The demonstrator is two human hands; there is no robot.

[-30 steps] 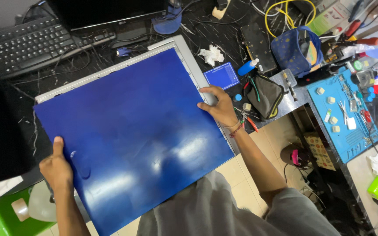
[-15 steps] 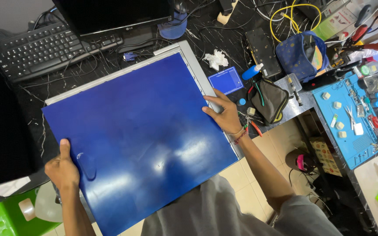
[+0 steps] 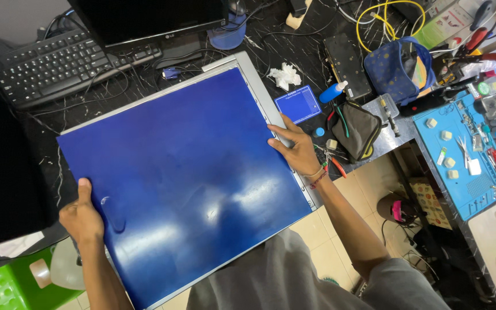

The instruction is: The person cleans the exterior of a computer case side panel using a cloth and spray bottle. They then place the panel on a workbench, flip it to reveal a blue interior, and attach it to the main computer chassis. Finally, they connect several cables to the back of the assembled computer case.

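A large flat panel [image 3: 185, 178] with a glossy blue face and a grey metal frame lies tilted across the black desk and over my lap. My left hand [image 3: 81, 218] grips its near left edge, thumb on top of the blue surface. My right hand [image 3: 297, 149] holds the right edge on the grey frame, fingers spread over the rim. A dent or bubble shows in the blue film beside my left thumb.
A black keyboard [image 3: 58, 66] and a monitor [image 3: 150, 20] stand behind the panel. To the right are a small blue card [image 3: 298, 104], a white crumpled tissue [image 3: 284, 74], a black pouch [image 3: 356, 129], a blue bag [image 3: 400, 69] and a blue work mat [image 3: 466, 161] with small parts. A green stool [image 3: 1, 287] stands low left.
The panel and both hands have shifted slightly down and right in view; my grip on both edges is unchanged.
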